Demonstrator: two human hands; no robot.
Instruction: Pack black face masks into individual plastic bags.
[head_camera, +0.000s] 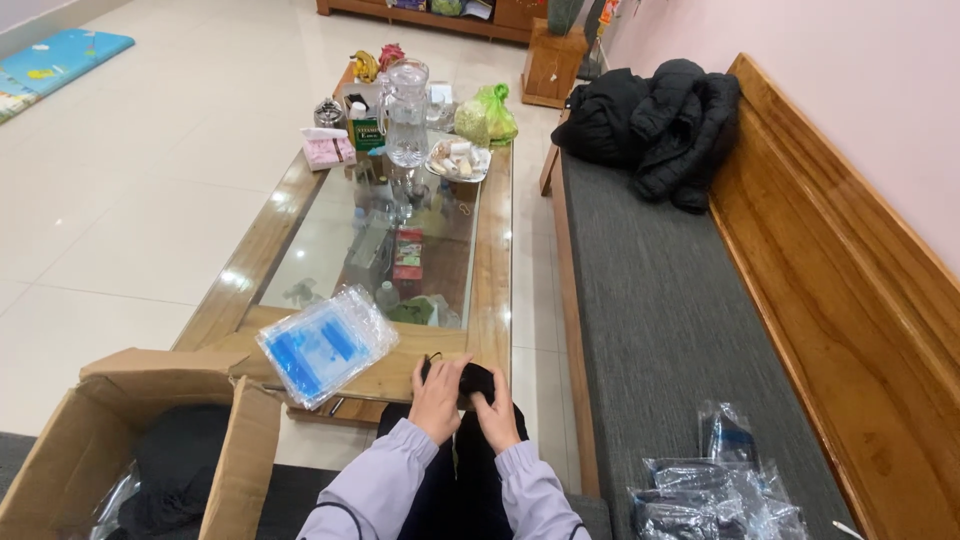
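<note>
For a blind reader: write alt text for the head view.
Both hands, left hand and right hand, hold a small black cloth item at the edge of a glass-topped wooden table. A stack of clear bags lies beside them.

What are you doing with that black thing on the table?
A person sitting on a bench presses a small black cloth item against the near edge of a glass-topped coffee table, with the left hand and right hand both on it. A stack of clear plastic bags lies beside them, and an open cardboard box stands to the left.
</note>
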